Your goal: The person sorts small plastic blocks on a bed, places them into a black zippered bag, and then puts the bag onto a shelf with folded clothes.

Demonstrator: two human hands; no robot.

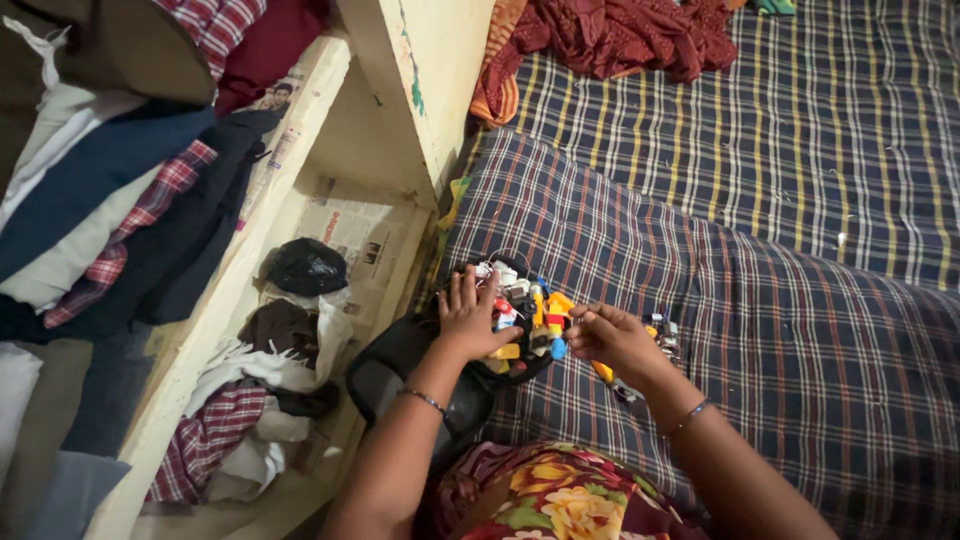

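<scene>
checked mattress (800, 330) under bag of small colourful items (525, 325), left hand (468, 315) splayed on it, right hand (610, 338) pinching one, shelf clothes (250, 400) nearby

Checked mattress (800, 300) under black pouch (500, 340)

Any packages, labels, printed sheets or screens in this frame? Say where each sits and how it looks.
Newspaper sheet: flat on the lower shelf, pale with small pictures.
Newspaper strip: along the upper shelf's edge, under clothes.
Small packets: in the dark pouch between left hand and right hand; yellow, red, blue.
No screens.
</scene>
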